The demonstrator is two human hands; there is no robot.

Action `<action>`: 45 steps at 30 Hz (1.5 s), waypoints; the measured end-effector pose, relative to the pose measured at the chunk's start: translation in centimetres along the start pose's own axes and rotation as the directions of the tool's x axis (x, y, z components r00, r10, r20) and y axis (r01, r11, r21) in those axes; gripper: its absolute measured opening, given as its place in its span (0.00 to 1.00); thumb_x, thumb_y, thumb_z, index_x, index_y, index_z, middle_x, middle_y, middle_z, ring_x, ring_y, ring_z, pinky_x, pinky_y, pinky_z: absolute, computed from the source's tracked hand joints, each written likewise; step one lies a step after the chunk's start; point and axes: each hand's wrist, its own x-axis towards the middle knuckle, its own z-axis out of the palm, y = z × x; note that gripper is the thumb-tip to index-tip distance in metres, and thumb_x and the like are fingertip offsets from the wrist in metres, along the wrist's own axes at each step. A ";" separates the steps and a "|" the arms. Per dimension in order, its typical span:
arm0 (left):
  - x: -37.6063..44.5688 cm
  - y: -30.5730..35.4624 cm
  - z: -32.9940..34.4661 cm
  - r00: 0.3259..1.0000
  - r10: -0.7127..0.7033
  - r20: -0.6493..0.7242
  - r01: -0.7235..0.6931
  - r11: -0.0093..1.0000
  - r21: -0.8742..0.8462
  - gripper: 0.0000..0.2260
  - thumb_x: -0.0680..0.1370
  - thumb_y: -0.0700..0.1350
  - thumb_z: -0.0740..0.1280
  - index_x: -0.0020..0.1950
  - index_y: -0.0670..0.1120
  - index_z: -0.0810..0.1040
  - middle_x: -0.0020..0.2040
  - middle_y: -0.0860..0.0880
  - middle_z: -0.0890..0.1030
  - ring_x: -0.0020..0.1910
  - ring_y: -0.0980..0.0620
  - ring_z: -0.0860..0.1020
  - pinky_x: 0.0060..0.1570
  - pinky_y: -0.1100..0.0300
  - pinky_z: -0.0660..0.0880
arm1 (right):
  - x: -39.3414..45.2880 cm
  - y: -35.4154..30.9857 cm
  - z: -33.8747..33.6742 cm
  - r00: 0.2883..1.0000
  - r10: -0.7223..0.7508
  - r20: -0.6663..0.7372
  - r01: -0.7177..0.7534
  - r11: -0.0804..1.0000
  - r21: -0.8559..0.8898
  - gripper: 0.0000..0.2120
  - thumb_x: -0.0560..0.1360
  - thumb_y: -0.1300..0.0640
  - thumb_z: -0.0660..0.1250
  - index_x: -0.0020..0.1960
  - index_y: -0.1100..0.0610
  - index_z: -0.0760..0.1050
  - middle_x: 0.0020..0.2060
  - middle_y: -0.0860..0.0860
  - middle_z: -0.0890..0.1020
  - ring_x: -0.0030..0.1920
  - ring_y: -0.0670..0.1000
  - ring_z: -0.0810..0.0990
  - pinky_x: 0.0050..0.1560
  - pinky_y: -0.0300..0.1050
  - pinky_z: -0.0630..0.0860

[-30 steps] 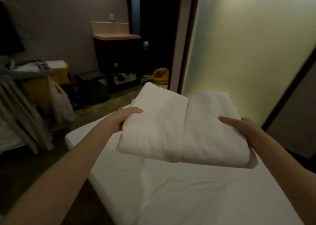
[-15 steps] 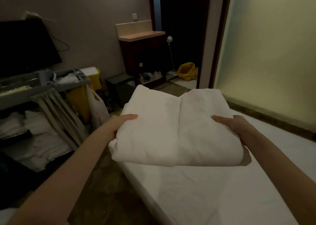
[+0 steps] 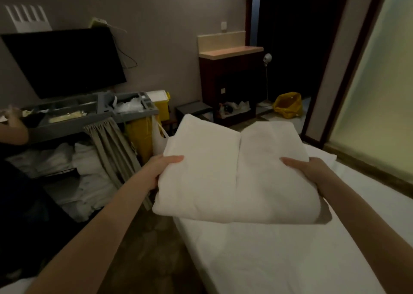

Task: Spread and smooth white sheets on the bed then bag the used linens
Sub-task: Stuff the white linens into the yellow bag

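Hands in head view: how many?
3. Left hand and right hand grip the folded white sheet; another person's hand at the grey cart, far left.

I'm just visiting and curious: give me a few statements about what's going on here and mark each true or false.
1. Both hands hold the folded white sheet. True: left hand, right hand.
2. The sheet is already spread flat on the bed. False: it is still folded, held above the bed.
3. A yellow bag sits on the floor near the doorway. True.
4. The television shows a bright picture. False: its screen is dark.
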 end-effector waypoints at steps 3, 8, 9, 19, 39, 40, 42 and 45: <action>3.8 1.1 -2.2 1.000 -0.012 -0.009 0.012 1.000 -0.024 0.34 0.65 0.48 0.78 0.69 0.44 0.73 0.60 0.42 0.79 0.56 0.40 0.78 0.48 0.46 0.75 | 3.1 -2.0 3.0 1.000 -0.017 0.014 0.017 1.000 -0.007 0.31 0.68 0.47 0.76 0.65 0.63 0.73 0.49 0.55 0.78 0.41 0.53 0.77 0.43 0.49 0.72; 11.6 3.3 -6.4 0.999 -0.028 0.038 0.029 0.999 -0.035 0.35 0.62 0.48 0.79 0.67 0.44 0.74 0.58 0.42 0.80 0.55 0.40 0.78 0.53 0.43 0.76 | 8.8 -5.0 8.9 1.000 -0.006 -0.014 0.006 1.000 -0.019 0.34 0.67 0.46 0.76 0.66 0.63 0.72 0.51 0.56 0.78 0.42 0.54 0.77 0.42 0.48 0.72; 13.2 3.9 -7.3 0.999 -0.026 0.038 0.027 0.999 -0.024 0.31 0.65 0.47 0.78 0.66 0.43 0.74 0.57 0.42 0.80 0.54 0.40 0.78 0.50 0.45 0.76 | 9.8 -5.4 10.3 1.000 0.001 -0.026 -0.001 1.000 -0.020 0.34 0.67 0.46 0.76 0.66 0.63 0.72 0.51 0.56 0.78 0.42 0.55 0.77 0.44 0.49 0.73; 29.3 13.1 -16.5 0.995 -0.003 0.100 -0.011 0.990 0.144 0.15 0.73 0.44 0.73 0.57 0.44 0.74 0.49 0.45 0.79 0.44 0.44 0.77 0.39 0.50 0.73 | 18.8 -10.0 24.7 0.986 0.070 -0.154 -0.053 0.992 0.112 0.34 0.69 0.46 0.75 0.67 0.62 0.70 0.54 0.55 0.77 0.43 0.53 0.75 0.47 0.50 0.70; 65.1 26.0 -18.3 0.974 0.018 0.224 -0.055 0.986 0.160 0.21 0.72 0.43 0.74 0.64 0.43 0.75 0.52 0.45 0.81 0.46 0.45 0.79 0.43 0.50 0.75 | 47.5 -21.9 36.9 0.957 0.110 -0.268 -0.051 0.975 0.217 0.30 0.68 0.49 0.76 0.65 0.61 0.73 0.43 0.49 0.79 0.42 0.50 0.78 0.35 0.43 0.70; 66.8 26.7 -18.0 0.971 0.019 0.237 -0.061 0.983 0.171 0.21 0.72 0.43 0.74 0.64 0.42 0.76 0.52 0.45 0.81 0.48 0.44 0.80 0.45 0.50 0.75 | 48.6 -22.3 37.2 0.951 0.112 -0.289 -0.045 0.972 0.231 0.31 0.68 0.49 0.77 0.65 0.61 0.72 0.44 0.49 0.79 0.43 0.50 0.78 0.35 0.43 0.71; 70.3 28.0 -17.2 0.957 0.011 0.289 -0.068 0.980 0.188 0.22 0.72 0.43 0.74 0.64 0.42 0.76 0.55 0.43 0.82 0.50 0.42 0.80 0.48 0.48 0.76 | 51.0 -22.9 37.7 0.938 0.116 -0.325 -0.031 0.966 0.256 0.32 0.68 0.49 0.76 0.66 0.61 0.72 0.48 0.51 0.79 0.42 0.49 0.77 0.35 0.43 0.70; 75.9 30.2 -15.5 0.929 0.000 0.369 -0.093 0.968 0.234 0.23 0.71 0.43 0.75 0.64 0.42 0.75 0.56 0.42 0.81 0.51 0.42 0.80 0.47 0.49 0.77 | 54.0 -23.2 38.6 0.903 0.149 -0.403 -0.027 0.956 0.292 0.29 0.70 0.50 0.75 0.66 0.61 0.71 0.54 0.54 0.78 0.40 0.47 0.75 0.34 0.41 0.67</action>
